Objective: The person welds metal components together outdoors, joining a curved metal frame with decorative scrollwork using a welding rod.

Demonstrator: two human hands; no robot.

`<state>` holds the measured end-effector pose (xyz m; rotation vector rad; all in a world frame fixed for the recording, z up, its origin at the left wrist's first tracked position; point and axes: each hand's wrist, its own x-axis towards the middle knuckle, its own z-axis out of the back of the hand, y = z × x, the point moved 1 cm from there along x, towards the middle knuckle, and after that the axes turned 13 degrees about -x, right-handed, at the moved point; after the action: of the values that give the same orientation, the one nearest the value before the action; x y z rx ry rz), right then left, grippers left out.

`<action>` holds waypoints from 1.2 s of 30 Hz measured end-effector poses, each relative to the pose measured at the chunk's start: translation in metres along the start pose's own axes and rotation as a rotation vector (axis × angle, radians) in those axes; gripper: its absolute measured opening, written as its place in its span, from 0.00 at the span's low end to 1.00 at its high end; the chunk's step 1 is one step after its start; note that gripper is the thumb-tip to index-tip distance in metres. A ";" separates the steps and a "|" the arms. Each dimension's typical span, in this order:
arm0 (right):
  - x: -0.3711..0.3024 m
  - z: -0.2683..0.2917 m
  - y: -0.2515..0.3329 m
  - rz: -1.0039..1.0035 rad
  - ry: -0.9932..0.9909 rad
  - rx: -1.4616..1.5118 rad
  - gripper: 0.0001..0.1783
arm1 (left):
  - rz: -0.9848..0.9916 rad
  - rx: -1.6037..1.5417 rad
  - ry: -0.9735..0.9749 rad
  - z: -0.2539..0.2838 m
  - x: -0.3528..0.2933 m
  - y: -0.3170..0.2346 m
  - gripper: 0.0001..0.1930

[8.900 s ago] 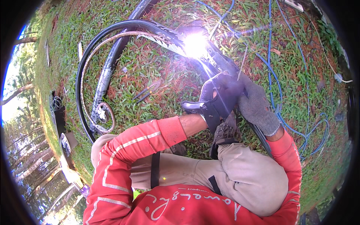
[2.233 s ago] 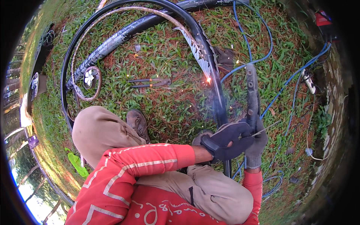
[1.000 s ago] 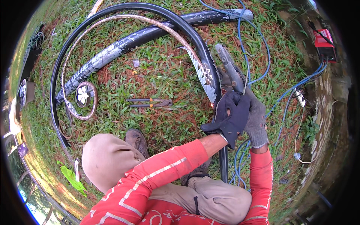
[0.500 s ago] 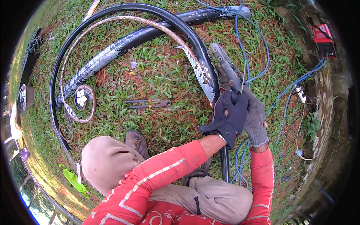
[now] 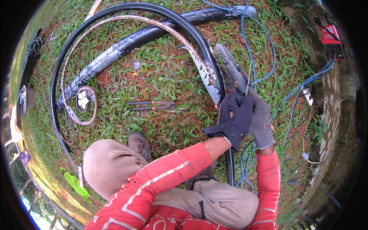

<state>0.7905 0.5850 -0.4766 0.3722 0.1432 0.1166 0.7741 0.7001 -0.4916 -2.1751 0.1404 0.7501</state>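
My left hand [image 5: 234, 117], in a black glove, has its fingers curled over the black curved tube [image 5: 199, 40]. What it grips is hidden. My right hand [image 5: 262, 120], in a grey knitted glove, is closed right beside it, partly covered by the left. A thin pale rod [image 5: 249, 74], like a welding rod, sticks up from the right hand's fingers. Just beyond both hands lies a worn grey metal tool [image 5: 229, 64] with a rounded end, its near part hidden by the gloves. Along the tube's inner side run a leaf-shaped metal ornament [image 5: 203, 74] and a rusty scrolled bar [image 5: 126, 18].
Pincers [image 5: 151, 105] lie on the grass. Behind the tube stretches a thick black pipe [image 5: 126, 45] with flaking paint. Blue cables [image 5: 274, 57] run toward a red and black machine [image 5: 332, 41] at right. A white socket block [image 5: 307, 96] sits below it.
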 end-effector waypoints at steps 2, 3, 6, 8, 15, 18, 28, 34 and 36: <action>0.000 0.004 0.003 -0.007 0.008 0.019 0.35 | -0.018 0.115 -0.020 -0.001 0.000 -0.003 0.14; -0.001 0.005 0.004 -0.012 0.015 0.040 0.35 | -0.017 0.115 -0.019 -0.002 -0.001 -0.004 0.14; 0.002 0.008 0.011 0.006 0.025 -0.008 0.35 | 0.018 0.001 0.001 0.000 0.000 -0.003 0.14; 0.001 0.002 0.004 0.011 0.004 0.015 0.35 | -0.006 0.016 0.012 0.001 0.003 0.002 0.14; 0.002 -0.006 -0.002 0.039 -0.019 0.025 0.37 | -0.056 0.091 0.024 0.004 0.007 0.004 0.13; 0.003 0.001 0.003 0.007 0.016 -0.029 0.37 | -0.041 0.059 0.004 0.002 0.008 0.007 0.14; -0.002 0.003 0.012 -0.012 -0.125 0.071 0.35 | -0.013 0.018 0.075 -0.001 -0.001 -0.007 0.12; -0.005 -0.002 -0.010 -0.016 -0.101 0.026 0.36 | 0.018 0.117 0.046 -0.004 0.002 -0.006 0.13; -0.006 -0.005 -0.007 -0.022 -0.088 0.023 0.36 | 0.004 0.100 0.039 -0.001 0.001 -0.004 0.13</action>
<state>0.7847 0.5795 -0.4827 0.3984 0.0620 0.0765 0.7767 0.7024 -0.4896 -2.0959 0.1981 0.6893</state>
